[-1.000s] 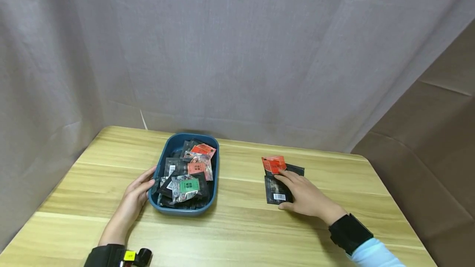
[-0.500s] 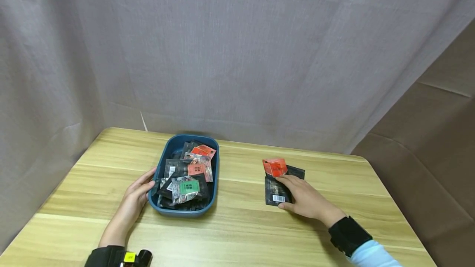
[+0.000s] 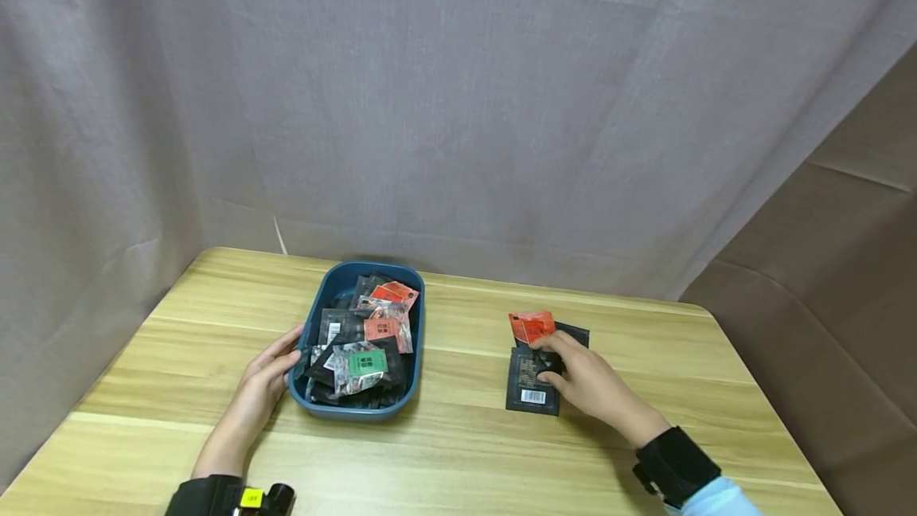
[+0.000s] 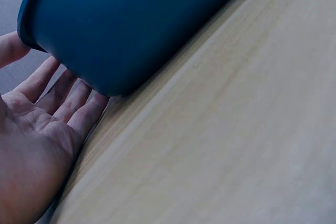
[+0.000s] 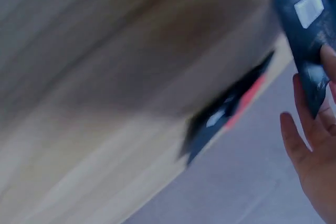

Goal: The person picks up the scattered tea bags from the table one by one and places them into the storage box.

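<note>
My right hand (image 3: 591,385) pinches a black sachet (image 3: 528,385) with a white barcode label between thumb and fingers. In the right wrist view the same black sachet (image 5: 302,35) is tilted off the table. Behind it lie a sachet with a red-orange front (image 3: 530,326) and another black sachet (image 3: 576,333), partly covered by my fingers. On the left, my left hand (image 3: 261,377) rests against the side of a blue plastic bin (image 3: 419,341). Seen from the left wrist, its fingers are nearly straight along the outside of the bin (image 4: 121,30), with the thumb at the rim.
Inside the bin lie several sachets, among them one with a green label (image 3: 365,361) and one with a red label (image 3: 380,328). A wooden table (image 3: 458,452) carries everything. Grey cloth (image 3: 458,102) hangs behind its back edge.
The fingers of my right hand have closed on the black sachet, which has shifted slightly toward me and lifted at its held edge. My left hand and the bin stay in place.
</note>
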`<state>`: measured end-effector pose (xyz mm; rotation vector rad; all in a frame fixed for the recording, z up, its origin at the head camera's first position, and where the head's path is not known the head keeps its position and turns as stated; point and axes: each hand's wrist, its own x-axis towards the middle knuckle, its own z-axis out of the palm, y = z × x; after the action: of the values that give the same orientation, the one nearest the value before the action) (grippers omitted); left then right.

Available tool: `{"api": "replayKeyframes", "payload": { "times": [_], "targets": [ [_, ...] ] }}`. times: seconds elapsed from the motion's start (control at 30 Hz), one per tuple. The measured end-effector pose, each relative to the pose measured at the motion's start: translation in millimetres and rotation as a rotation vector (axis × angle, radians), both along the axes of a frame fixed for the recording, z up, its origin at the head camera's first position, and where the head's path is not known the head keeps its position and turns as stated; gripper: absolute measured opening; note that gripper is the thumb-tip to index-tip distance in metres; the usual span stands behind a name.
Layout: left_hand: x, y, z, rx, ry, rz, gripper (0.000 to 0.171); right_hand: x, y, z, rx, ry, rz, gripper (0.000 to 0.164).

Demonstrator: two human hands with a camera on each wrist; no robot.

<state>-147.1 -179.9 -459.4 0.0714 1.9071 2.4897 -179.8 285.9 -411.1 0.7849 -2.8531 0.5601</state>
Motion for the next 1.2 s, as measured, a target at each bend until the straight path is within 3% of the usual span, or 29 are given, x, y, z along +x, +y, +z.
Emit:
{"api": "replayKeyframes", "payload": {
  "times": [0.17, 0.3, 0.57, 0.87, 1.07, 1.2],
  "targets": [
    [-0.6, -0.7, -1.0, 0.001, -0.008, -0.001, 0.057, 3.2, -20.5, 18.5, -0.071, 0.026, 0.072, 0.037],
    [-0.8, -0.7, -0.8, 0.011, -0.003, 0.0, 0.057, 1.4, -44.0, 32.3, -0.088, 0.138, 0.149, 0.035],
    [-0.5, 0.0, -1.4, 0.021, 0.011, 0.0, 0.056, -10.4, -107.9, 48.2, -0.265, 0.328, 0.348, 0.027],
    [-1.2, 0.4, -1.4, 0.029, 0.021, 0.003, 0.054, -10.3, -179.7, 40.2, -0.191, 0.457, 0.568, 0.017],
    [-0.6, -0.2, -1.8, -0.008, 0.012, -0.005, 0.056, -7.6, -204.8, 30.0, -0.175, 0.462, 0.615, 0.018],
    [-0.2, -0.7, -1.5, -0.028, 0.002, -0.004, 0.057, -6.7, -207.8, 26.5, -0.152, 0.458, 0.588, 0.012]
  ]
}}
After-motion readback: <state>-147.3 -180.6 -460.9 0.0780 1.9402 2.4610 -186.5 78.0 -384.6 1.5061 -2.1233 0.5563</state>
